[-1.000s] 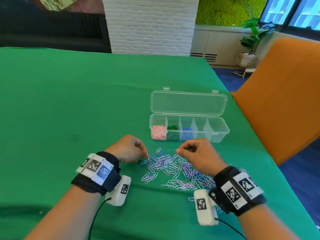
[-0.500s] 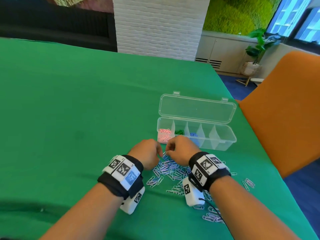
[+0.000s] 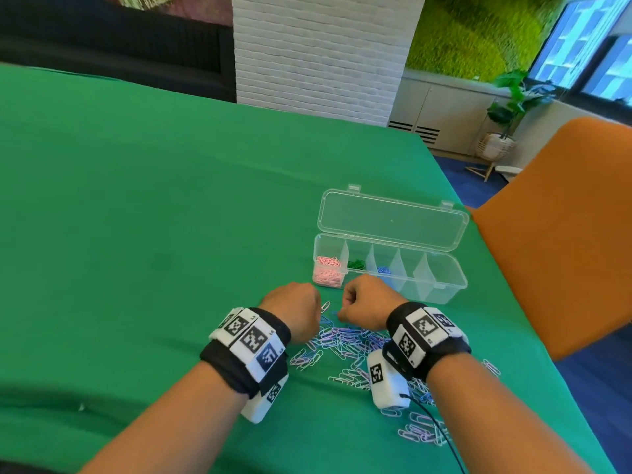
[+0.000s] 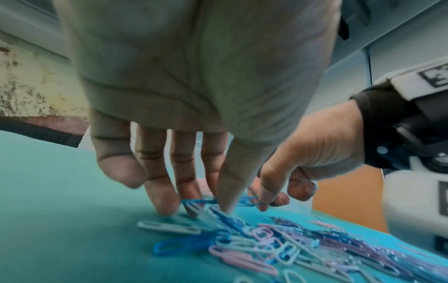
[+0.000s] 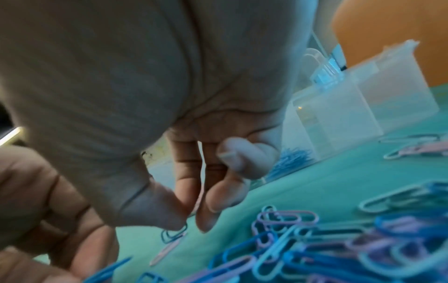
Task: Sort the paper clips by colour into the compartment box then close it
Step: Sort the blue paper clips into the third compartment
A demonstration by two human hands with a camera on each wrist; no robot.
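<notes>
**Both hands in the pile, three colours started, lid open**

Left hand [image 3: 294, 314] first: its fingers point down into the near-left edge of the loose paper clips [image 3: 345, 343], and in the left wrist view the fingertips [image 4: 167, 206] and thumb close on a dark blue clip [image 4: 201, 201] at the heap's edge. My right hand [image 3: 367, 302], just beside it, is curled with thumb and forefinger pinching another blue clip [image 5: 173, 232], whose loop hangs below the pads just above the green cloth [image 3: 136, 217].

Progress, as I judge it, is early to middling. The compartment box [image 3: 441, 289] sits just beyond my hands. Reading its cells from the left: pink clips [image 3: 327, 273] make a fair heap in the first, a few green clips [image 3: 355, 264] lie in the second, some blue clips [image 3: 384, 270] in the third, and the two cells to the right look bare. A large mixed heap of blue, lilac, pale and pink clips is spread under and behind my wrists, trailing off to my right, so most of the sorting is left. Closing is left too.

The box's long axis runs left to right across my view, slanting slightly toward me at its right end. Its open lid [image 3: 393, 220] stands up from the far long edge, latch tabs at the top, and the cells open upward toward me.
</notes>
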